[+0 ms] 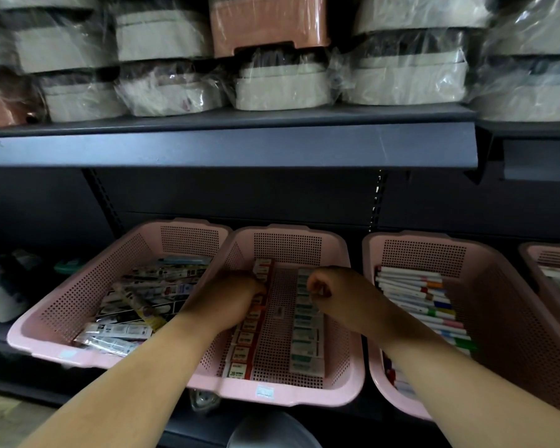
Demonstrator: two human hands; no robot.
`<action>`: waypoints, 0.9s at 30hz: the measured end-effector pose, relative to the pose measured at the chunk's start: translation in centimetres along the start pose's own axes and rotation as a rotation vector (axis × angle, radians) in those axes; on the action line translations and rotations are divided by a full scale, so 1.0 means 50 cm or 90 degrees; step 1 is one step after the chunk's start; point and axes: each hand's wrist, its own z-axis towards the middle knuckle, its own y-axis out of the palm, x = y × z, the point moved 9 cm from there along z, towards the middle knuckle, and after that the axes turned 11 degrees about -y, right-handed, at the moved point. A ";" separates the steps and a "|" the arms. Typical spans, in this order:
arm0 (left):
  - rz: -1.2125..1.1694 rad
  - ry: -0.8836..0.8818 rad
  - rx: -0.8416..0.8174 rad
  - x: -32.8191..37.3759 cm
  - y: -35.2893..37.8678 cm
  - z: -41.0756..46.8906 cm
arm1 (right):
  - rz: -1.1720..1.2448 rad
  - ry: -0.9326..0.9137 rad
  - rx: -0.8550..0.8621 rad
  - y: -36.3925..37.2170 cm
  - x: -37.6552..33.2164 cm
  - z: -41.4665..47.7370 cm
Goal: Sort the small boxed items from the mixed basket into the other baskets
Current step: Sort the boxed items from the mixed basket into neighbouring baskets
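Observation:
Three pink perforated baskets stand on a low shelf. The middle basket [304, 244] holds a row of small red-and-white boxes [244, 341] on its left and a row of green-and-white boxes [307, 337] on its right. My left hand [230, 299] reaches into it and its curled fingers grip the red boxes near the row's far end. My right hand [324, 291] hovers over the far end of the green row with fingers curled; whether it holds anything is hidden. The left basket [88, 286] is full of mixed long packets.
The right basket [485, 276] holds white markers with coloured caps [421, 295]. A fourth pink basket [550, 253] shows at the far right edge. A dark shelf edge [227, 147] overhangs above, loaded with plastic-wrapped containers. Dark items lie at the far left.

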 end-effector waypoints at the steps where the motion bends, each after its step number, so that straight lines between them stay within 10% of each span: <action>1: -0.008 0.000 -0.003 -0.002 0.002 0.003 | 0.000 -0.001 0.001 0.000 0.000 0.000; 27: 0.228 0.157 0.087 0.073 -0.025 -0.048 | 0.035 -0.017 0.012 -0.009 -0.005 -0.007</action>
